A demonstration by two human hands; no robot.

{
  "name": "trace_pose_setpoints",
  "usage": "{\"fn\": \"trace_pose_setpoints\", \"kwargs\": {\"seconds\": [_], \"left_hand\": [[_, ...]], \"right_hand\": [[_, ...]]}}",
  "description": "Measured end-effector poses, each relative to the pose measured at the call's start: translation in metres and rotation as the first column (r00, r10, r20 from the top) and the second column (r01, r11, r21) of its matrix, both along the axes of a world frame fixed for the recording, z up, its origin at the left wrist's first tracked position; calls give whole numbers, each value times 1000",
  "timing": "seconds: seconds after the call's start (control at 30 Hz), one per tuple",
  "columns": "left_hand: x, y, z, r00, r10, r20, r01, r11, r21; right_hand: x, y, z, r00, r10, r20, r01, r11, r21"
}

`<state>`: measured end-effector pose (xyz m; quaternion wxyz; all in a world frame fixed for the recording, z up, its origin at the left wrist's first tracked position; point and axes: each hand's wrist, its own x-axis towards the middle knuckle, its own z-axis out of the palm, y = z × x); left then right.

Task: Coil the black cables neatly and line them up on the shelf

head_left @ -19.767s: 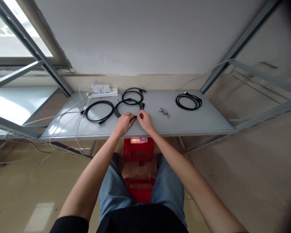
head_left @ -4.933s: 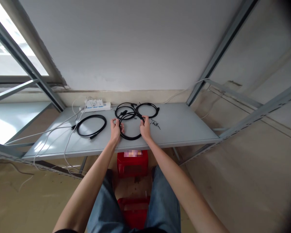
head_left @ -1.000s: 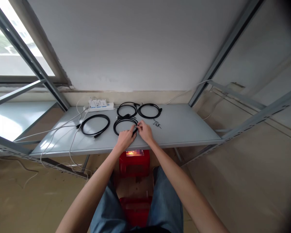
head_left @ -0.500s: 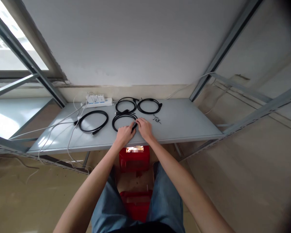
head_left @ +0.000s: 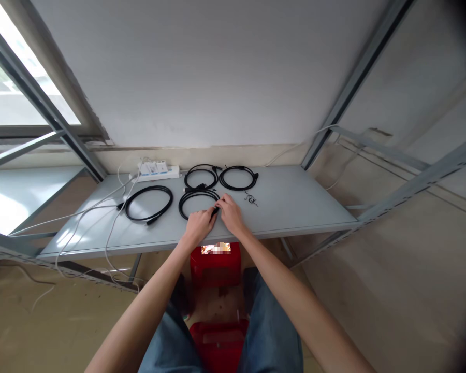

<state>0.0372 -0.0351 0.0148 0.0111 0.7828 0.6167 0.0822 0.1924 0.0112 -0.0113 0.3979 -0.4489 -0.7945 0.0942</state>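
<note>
Several coiled black cables lie on the grey metal shelf. My left hand and my right hand meet at the near right of the front black cable coil, pinching its black plug end between them. Behind it lie a black cable coil and another black cable coil. To the left rests a larger black cable coil. A small black wire tangle sits right of my right hand. Part of the front coil is hidden by my hands.
A white power strip stands at the shelf's back edge, with white cables running left and down over the shelf edge. Below the shelf's front edge stand two red plastic stools. Grey steel uprights frame the shelf on both sides.
The front cable, a loose loop earlier, is now a neat ring. My hands have come together on its end. The view has shifted only slightly.
</note>
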Motion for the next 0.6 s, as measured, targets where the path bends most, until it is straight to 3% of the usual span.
{"fn": "trace_pose_setpoints", "kwargs": {"seconds": [0.33, 0.6], "left_hand": [[0, 2, 2, 1000, 12, 6, -12, 1000, -15], [-2, 5, -3, 999, 28, 16, -28, 999, -17]], "right_hand": [[1, 2, 6, 993, 82, -80, -83, 997, -3], [-2, 4, 6, 993, 103, -54, -105, 994, -29]]}}
